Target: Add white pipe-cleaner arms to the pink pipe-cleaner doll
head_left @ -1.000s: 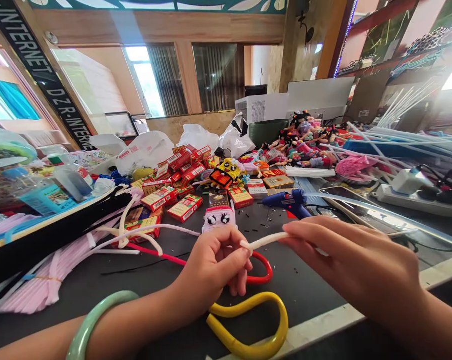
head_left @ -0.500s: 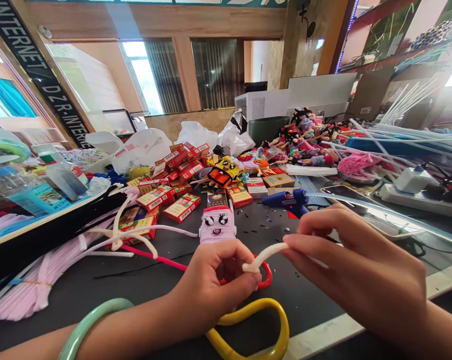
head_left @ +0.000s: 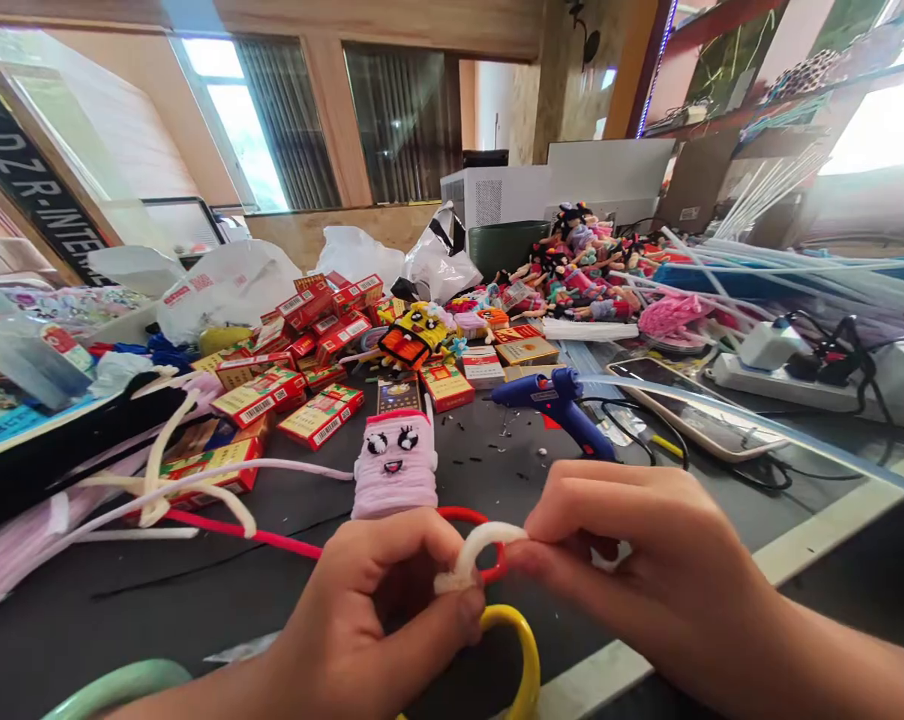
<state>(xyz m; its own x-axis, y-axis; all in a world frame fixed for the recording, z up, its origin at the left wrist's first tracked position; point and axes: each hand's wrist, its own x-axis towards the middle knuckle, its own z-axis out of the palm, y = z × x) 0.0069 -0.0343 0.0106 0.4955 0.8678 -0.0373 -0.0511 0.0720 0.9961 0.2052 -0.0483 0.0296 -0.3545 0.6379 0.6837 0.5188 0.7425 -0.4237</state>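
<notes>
"What's in the grip?"

"A white pipe cleaner, pinched at 2 ends. The left hand presses it between thumb and fingers; the right hand squeezes the other end."

"Any change from the earlier frame?"

"Yes. 0.5 s ago it ran in a shallow curve; now it bows into a tight arch, its ends drawn closer."

"Which way does it lie?"

"Long axis lower left to upper right, arch up, over a red pipe cleaner loop. A pink-wrapped figure with drawn-on eyes stands just beyond the left hand."
</notes>
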